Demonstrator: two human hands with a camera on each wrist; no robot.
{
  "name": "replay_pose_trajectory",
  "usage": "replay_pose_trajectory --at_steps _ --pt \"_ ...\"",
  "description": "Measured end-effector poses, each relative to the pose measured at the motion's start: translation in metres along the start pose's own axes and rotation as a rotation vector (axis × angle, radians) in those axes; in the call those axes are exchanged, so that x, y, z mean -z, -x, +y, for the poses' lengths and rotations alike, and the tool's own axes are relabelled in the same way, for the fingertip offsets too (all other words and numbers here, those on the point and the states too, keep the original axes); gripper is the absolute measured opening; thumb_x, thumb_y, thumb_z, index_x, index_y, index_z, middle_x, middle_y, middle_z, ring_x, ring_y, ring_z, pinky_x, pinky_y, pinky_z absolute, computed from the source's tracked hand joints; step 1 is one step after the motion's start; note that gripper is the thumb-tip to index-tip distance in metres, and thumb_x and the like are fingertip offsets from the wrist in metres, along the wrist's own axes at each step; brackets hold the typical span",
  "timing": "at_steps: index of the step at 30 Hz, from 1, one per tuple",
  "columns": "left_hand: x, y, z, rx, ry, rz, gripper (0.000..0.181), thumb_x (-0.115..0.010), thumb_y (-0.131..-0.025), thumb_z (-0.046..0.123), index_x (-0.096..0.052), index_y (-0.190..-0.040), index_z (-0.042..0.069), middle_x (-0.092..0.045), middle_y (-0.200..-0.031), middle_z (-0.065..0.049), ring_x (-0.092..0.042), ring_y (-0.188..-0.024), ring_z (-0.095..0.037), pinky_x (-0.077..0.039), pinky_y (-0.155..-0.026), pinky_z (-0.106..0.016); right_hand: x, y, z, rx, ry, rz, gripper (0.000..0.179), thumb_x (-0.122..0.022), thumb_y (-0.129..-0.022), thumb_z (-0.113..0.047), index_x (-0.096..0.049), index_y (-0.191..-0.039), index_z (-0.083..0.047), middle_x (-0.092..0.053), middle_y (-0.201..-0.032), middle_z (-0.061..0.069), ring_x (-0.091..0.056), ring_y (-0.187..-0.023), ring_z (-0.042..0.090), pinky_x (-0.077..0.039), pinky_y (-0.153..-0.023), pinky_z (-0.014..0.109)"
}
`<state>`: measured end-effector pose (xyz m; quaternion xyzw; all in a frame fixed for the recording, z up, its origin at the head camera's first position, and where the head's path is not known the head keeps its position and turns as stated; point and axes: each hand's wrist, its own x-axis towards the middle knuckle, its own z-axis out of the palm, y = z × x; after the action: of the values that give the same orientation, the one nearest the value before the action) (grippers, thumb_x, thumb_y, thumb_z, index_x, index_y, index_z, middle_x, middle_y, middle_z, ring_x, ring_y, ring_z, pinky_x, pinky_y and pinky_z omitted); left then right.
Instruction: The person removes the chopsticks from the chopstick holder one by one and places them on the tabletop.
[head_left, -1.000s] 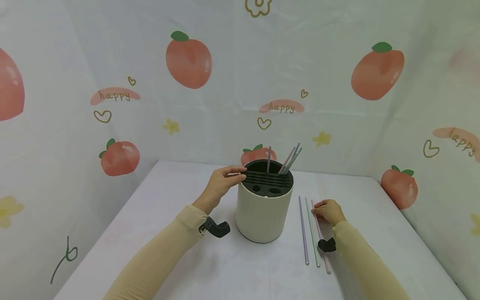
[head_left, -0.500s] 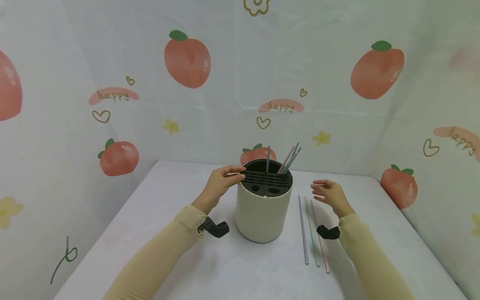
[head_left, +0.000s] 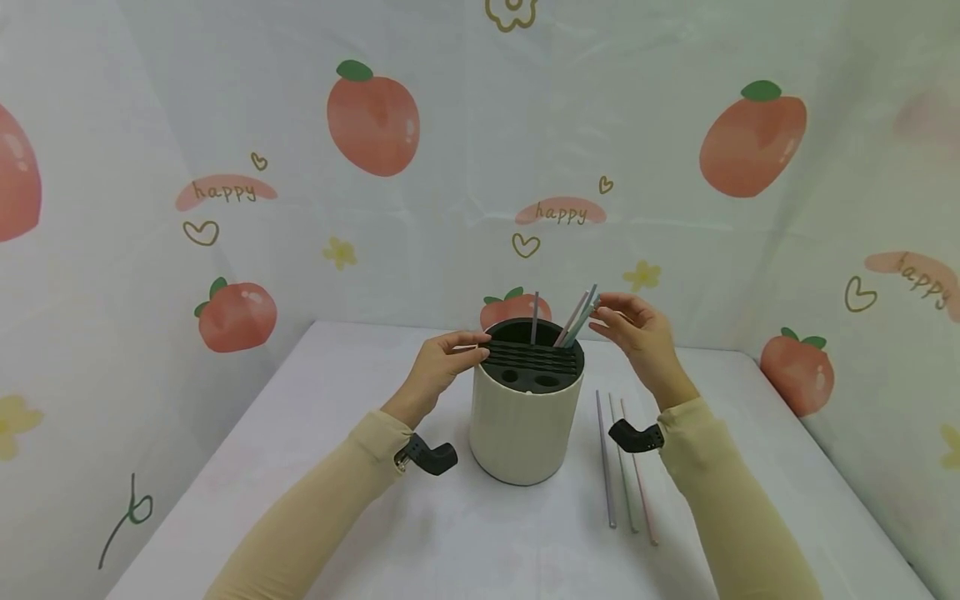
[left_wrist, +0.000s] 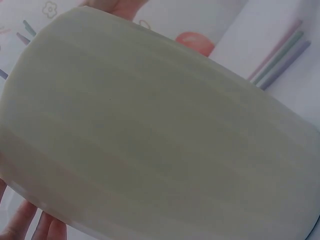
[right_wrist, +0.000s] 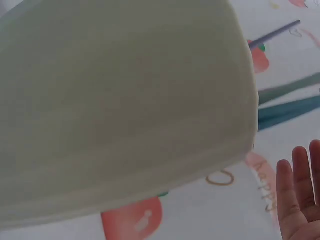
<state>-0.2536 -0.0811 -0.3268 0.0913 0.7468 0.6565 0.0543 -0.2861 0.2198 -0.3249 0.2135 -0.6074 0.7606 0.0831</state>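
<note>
A cream holder with a black slotted top stands upright on the table. My left hand touches its left rim with extended fingers; the left wrist view shows those fingers against the wall. Slim chopstick-like sticks lean in the holder's rear opening: a purple stick alone, with pink and teal sticks at the right. My right hand is raised beside the teal sticks' upper ends. In the right wrist view its visible fingers are straight and apart from the sticks; index finger and thumb contact is unclear.
Right of the holder, a purple stick, a green stick and a pink stick lie side by side on the white table. A fruit-patterned sheet hangs behind the table.
My right hand has left the pink stick on the table, rising and moving left to the upright sticks. My left hand stays on the holder's rim.
</note>
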Motion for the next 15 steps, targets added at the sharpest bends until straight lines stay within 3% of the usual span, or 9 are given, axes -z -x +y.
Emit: replay_pose_trajectory --at_steps 2,9,15 --pt "0.0 0.002 0.002 -0.001 0.004 -0.001 0.034 -0.064 -0.092 0.011 -0.063 -0.124 0.0 -0.052 -0.136 -0.015 -0.051 -0.127 -0.033 -0.035 -0.111 -0.053 -0.005 -0.002 0.0 0.005 -0.002 -0.026 0.019 -0.057 -0.094 0.004 -0.064 -0.106 -0.009 -0.066 -0.106 0.0 -0.067 -0.097 0.011 -0.055 -0.09 0.031" --pt "0.002 -0.02 -0.025 -0.007 0.023 0.002 0.035 -0.067 -0.09 0.014 -0.064 -0.124 0.004 -0.051 -0.138 -0.012 -0.05 -0.128 -0.031 -0.035 -0.111 -0.053 -0.01 -0.005 0.004 0.006 -0.007 -0.078 0.025 -0.052 -0.096 0.006 -0.066 -0.103 -0.014 -0.069 -0.103 -0.004 -0.068 -0.095 0.008 -0.056 -0.088 0.027" --pt "0.002 -0.02 -0.028 -0.017 0.015 0.015 0.033 -0.068 -0.09 0.018 -0.066 -0.122 0.008 -0.052 -0.138 -0.009 -0.049 -0.128 -0.029 -0.034 -0.111 -0.054 -0.01 -0.005 0.006 0.005 -0.012 -0.12 0.025 -0.051 -0.097 0.006 -0.066 -0.102 -0.013 -0.069 -0.1 -0.003 -0.068 -0.093 0.008 -0.056 -0.087 0.026"
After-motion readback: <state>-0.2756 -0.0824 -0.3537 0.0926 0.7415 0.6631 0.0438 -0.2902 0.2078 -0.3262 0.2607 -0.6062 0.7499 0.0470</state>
